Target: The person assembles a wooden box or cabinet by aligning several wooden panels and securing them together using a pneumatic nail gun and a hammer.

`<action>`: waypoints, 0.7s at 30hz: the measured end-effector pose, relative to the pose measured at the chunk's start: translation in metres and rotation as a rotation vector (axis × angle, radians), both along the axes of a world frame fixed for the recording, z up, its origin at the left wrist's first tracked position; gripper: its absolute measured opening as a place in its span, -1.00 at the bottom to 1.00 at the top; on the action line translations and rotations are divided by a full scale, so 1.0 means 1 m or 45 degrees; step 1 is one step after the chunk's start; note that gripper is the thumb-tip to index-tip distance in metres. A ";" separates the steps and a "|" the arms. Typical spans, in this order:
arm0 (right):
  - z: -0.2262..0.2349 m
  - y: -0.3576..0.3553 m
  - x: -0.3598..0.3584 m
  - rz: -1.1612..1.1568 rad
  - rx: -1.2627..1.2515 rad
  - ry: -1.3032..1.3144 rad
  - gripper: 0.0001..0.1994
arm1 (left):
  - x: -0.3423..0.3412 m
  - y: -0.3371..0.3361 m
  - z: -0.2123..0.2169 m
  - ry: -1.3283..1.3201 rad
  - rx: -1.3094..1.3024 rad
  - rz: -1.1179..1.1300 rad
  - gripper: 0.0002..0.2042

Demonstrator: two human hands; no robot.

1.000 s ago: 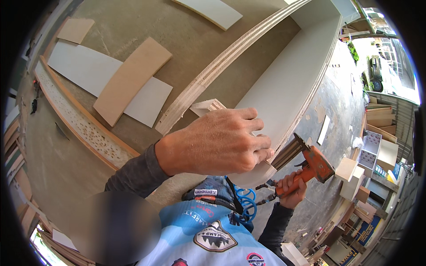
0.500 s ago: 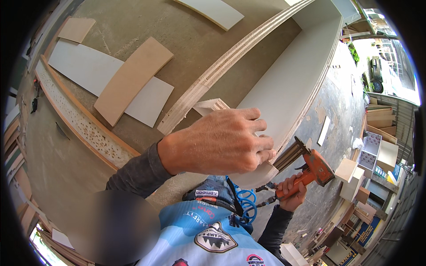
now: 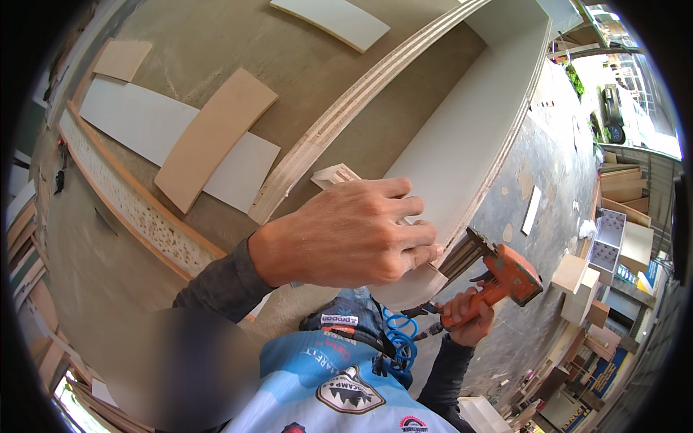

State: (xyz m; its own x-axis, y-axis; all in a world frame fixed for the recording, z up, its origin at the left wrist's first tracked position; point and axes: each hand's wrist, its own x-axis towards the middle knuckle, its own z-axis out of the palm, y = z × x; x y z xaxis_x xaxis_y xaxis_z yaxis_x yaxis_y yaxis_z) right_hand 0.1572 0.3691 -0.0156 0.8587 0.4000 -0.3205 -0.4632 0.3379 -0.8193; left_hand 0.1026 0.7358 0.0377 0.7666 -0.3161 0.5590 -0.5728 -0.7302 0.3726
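A long open box (image 3: 440, 123) of white-faced plywood boards stretches away from me, its layered edges facing up. At its near end, my left hand (image 3: 354, 234) presses over a white end board (image 3: 410, 290), fingers curled round it at the right corner. Part of that board is hidden under the hand. My right hand (image 3: 468, 315) grips the handle of an orange nail gun (image 3: 509, 280), whose nose and magazine rest against or very close to the outside of that corner. A small plywood piece (image 3: 336, 175) shows just beyond my left hand, inside the box.
Left of the box, a brown board (image 3: 216, 137) lies across a white board (image 3: 141, 115) on the floor. A long frame (image 3: 137, 195) with a speckled inside curves along the left. Blue coiled hose (image 3: 401, 339) hangs by my body. Stacked boxes and offcuts (image 3: 577, 285) line the right.
The nail gun and my right hand have shifted slightly left with the view. My left hand keeps its hold on the end board, moved a touch left.
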 end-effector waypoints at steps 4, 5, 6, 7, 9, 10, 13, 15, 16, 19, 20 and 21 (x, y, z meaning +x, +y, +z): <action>-0.005 0.001 -0.013 0.095 0.008 -0.055 -0.57 | -0.002 0.002 -0.003 0.006 -0.005 -0.014 -0.67; -0.004 0.004 -0.015 0.128 0.011 -0.087 -0.56 | -0.003 0.003 -0.003 0.002 0.007 -0.016 -0.66; -0.006 0.004 -0.015 0.163 0.021 -0.103 -0.55 | -0.003 0.004 -0.003 -0.002 0.019 -0.019 -0.65; -0.009 0.003 -0.016 0.196 0.031 -0.120 -0.54 | -0.003 0.004 -0.004 0.007 0.006 -0.021 -0.64; -0.012 0.004 -0.018 0.224 0.068 -0.103 -0.50 | -0.003 0.005 -0.004 0.034 -0.012 -0.023 -0.63; -0.013 0.005 -0.020 0.224 0.059 -0.095 -0.48 | -0.003 0.005 -0.002 0.044 -0.007 -0.027 -0.62; -0.008 0.017 -0.027 0.191 0.082 -0.032 -0.42 | -0.002 0.009 0.004 0.077 0.036 -0.054 -0.61; -0.008 0.022 -0.031 0.224 0.032 -0.064 -0.44 | -0.002 0.009 0.004 0.073 0.028 -0.055 -0.59; -0.007 0.024 -0.032 0.241 0.006 -0.081 -0.45 | -0.002 0.009 0.004 0.071 0.025 -0.054 -0.59; -0.007 0.023 -0.039 0.294 -0.026 0.040 -0.73 | -0.002 0.007 0.004 0.060 0.069 -0.050 -0.63; -0.009 0.021 -0.041 0.324 -0.047 0.023 -0.72 | -0.003 0.008 0.005 0.060 0.062 -0.049 -0.63; -0.013 0.018 -0.042 0.355 -0.068 0.006 -0.72 | -0.003 0.009 0.006 0.060 0.056 -0.047 -0.63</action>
